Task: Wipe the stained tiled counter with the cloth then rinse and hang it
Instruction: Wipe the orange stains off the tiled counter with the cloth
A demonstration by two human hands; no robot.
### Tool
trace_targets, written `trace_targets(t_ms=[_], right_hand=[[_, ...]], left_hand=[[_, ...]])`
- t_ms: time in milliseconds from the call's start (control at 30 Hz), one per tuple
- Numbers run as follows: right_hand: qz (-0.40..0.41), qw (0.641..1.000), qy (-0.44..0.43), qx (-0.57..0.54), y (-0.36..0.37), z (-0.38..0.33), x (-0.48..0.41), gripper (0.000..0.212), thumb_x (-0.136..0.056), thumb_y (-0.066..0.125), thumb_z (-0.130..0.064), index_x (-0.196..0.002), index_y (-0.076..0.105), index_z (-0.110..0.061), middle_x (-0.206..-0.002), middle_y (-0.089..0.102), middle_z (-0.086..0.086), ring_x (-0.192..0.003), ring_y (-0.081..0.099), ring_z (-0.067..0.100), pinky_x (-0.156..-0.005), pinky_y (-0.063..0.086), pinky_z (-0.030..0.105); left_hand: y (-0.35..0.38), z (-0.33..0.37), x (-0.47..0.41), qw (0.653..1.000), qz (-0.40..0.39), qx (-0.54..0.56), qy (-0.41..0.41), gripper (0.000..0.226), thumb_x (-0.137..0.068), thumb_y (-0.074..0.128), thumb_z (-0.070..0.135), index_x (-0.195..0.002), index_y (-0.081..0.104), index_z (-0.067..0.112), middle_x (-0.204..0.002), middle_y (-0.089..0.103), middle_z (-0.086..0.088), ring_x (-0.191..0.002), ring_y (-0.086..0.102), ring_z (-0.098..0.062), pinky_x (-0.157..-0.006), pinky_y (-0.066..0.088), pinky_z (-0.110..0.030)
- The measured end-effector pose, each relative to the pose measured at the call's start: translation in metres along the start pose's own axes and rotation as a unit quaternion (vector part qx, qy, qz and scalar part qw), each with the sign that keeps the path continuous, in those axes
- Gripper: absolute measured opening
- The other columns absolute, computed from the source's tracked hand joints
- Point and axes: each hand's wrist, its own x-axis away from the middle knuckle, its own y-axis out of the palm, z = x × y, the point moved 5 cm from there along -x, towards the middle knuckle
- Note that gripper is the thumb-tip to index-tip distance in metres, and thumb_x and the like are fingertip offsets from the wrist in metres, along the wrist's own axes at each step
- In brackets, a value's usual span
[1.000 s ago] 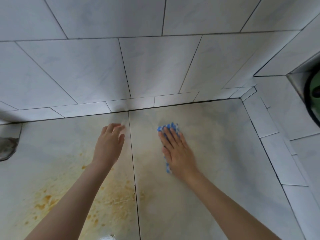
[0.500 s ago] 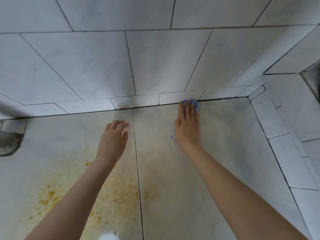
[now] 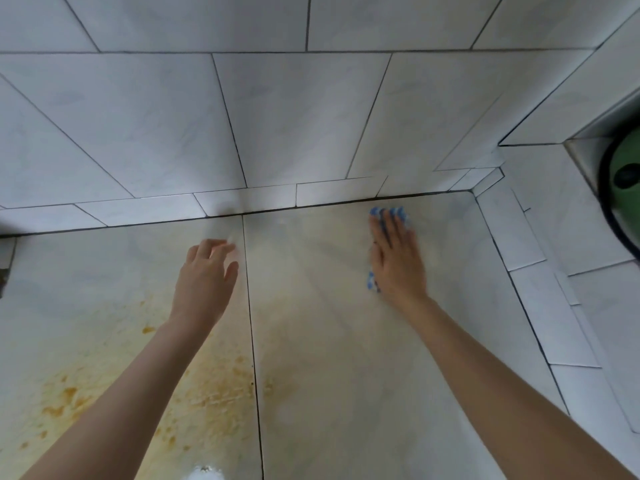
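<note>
The right hand [image 3: 396, 261] is lying flat, palm down, on a blue-and-white cloth [image 3: 372, 283], pressing it onto the tiled counter [image 3: 329, 358]. Its fingers are reaching straight and close together toward 12 o'clock, and the cloth is peeking out past the fingertips and beside the heel of the palm. The cloth is sitting near the back wall tiles [image 3: 294, 116], at about 3 o'clock from the left hand [image 3: 204, 278]. The right forearm is stretching in from 5 o'clock. The left hand is holding nothing; its fingers are loosely spread and slightly bent, pointing toward 1 o'clock, just left of the dark grout line [image 3: 252, 341]. I cannot tell whether it is touching the surface. The two hands are well apart. Orange-brown stains [image 3: 69, 396] are spreading over the counter at 7 o'clock.
</note>
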Motion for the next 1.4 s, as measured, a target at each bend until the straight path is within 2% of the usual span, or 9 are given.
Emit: trace_targets(t_ms=[100, 200, 333, 567, 800, 900, 1033, 1133, 1400], right_hand=[[0.013, 0.999, 0.043, 0.013, -0.011, 0.044, -0.005, 0.057, -0.091, 0.021, -0.018, -0.146, 0.023, 0.000, -0.155, 0.017, 0.018, -0.144, 0.011, 0.034, -0.115, 0.003, 0.040], [-0.006, 0.992, 0.125, 0.025, -0.007, 0.088, -0.011, 0.059, -0.096, 0.029, -0.015, -0.150, 0.005, -0.006, -0.158, 0.002, 0.014, -0.146, -0.004, 0.028, -0.118, 0.001, 0.041], [-0.005, 0.977, 0.212, -0.023, -0.012, 0.124, -0.016, 0.055, -0.100, 0.021, -0.021, -0.150, 0.001, -0.012, -0.159, 0.000, 0.009, -0.146, -0.004, 0.021, -0.119, -0.001, 0.037], [0.012, 0.974, 0.226, -0.022, -0.014, 0.118, -0.035, 0.053, -0.100, 0.019, -0.017, -0.149, 0.001, -0.006, -0.158, 0.002, 0.013, -0.146, 0.000, 0.025, -0.119, -0.004, 0.037], [0.012, 0.995, 0.092, -0.029, -0.007, 0.018, -0.034, 0.065, -0.089, 0.013, -0.029, -0.149, 0.009, -0.003, -0.156, 0.010, 0.019, -0.145, 0.006, 0.029, -0.118, -0.005, 0.036], [-0.024, 0.999, -0.013, -0.015, 0.004, -0.049, -0.027, 0.073, -0.090, 0.038, -0.029, -0.148, 0.003, -0.004, -0.157, 0.004, 0.016, -0.145, 0.000, 0.031, -0.118, -0.006, 0.040], [-0.012, 0.995, -0.096, -0.033, 0.010, -0.129, -0.019, 0.064, -0.088, -0.002, -0.030, -0.150, 0.003, -0.013, -0.158, -0.002, 0.005, -0.146, -0.005, 0.023, -0.118, -0.008, 0.035], [-0.034, 0.987, -0.160, -0.005, 0.016, -0.159, -0.009, 0.065, -0.088, -0.008, -0.031, -0.150, 0.000, -0.015, -0.159, -0.004, 0.004, -0.146, -0.008, 0.021, -0.119, -0.005, 0.037], [-0.039, 0.956, -0.286, -0.062, 0.020, -0.181, 0.103, 0.055, -0.097, 0.022, -0.026, -0.150, 0.016, -0.015, -0.158, 0.013, 0.003, -0.146, 0.006, 0.020, -0.116, 0.009, 0.038]], left_hand=[[0.002, 0.004, -0.001, 1.000, 0.002, -0.008, -0.018, 0.032, -0.090, 0.050, 0.013, -0.120, 0.056, 0.004, -0.124, 0.052, -0.013, -0.115, 0.042, -0.034, -0.090, 0.042, -0.044], [0.004, 0.008, -0.002, 0.999, -0.001, -0.013, -0.035, 0.031, -0.090, 0.047, 0.011, -0.118, 0.055, 0.002, -0.122, 0.051, -0.014, -0.114, 0.042, -0.034, -0.087, 0.042, -0.044], [0.004, 0.008, -0.002, 0.999, -0.002, -0.018, -0.035, 0.030, -0.090, 0.047, 0.011, -0.118, 0.055, 0.002, -0.121, 0.051, -0.015, -0.113, 0.042, -0.034, -0.085, 0.042, -0.044], [0.005, 0.007, -0.001, 0.999, -0.003, -0.008, -0.034, 0.031, -0.090, 0.047, 0.012, -0.119, 0.055, 0.004, -0.123, 0.051, -0.013, -0.116, 0.041, -0.033, -0.088, 0.042, -0.044], [0.001, 0.003, -0.001, 1.000, -0.008, 0.011, -0.025, 0.034, -0.092, 0.043, 0.010, -0.124, 0.054, 0.008, -0.130, 0.049, -0.007, -0.123, 0.037, -0.027, -0.095, 0.039, -0.039], [0.001, 0.000, -0.001, 1.000, -0.018, 0.016, -0.020, 0.036, -0.092, 0.041, 0.008, -0.126, 0.052, 0.010, -0.133, 0.046, -0.005, -0.125, 0.035, -0.024, -0.097, 0.038, -0.038], [-0.002, -0.004, -0.001, 0.999, -0.024, 0.020, -0.018, 0.038, -0.092, 0.041, 0.008, -0.129, 0.049, 0.011, -0.137, 0.044, -0.005, -0.127, 0.036, -0.024, -0.099, 0.038, -0.039], [-0.007, -0.010, 0.001, 1.000, -0.012, 0.014, -0.018, 0.039, -0.092, 0.042, 0.008, -0.131, 0.048, 0.011, -0.138, 0.044, -0.006, -0.128, 0.035, -0.024, -0.101, 0.037, -0.039], [-0.011, -0.016, 0.005, 1.000, -0.015, 0.019, -0.019, 0.038, -0.092, 0.042, 0.007, -0.129, 0.050, 0.009, -0.136, 0.048, -0.008, -0.128, 0.036, -0.025, -0.104, 0.034, -0.038]])
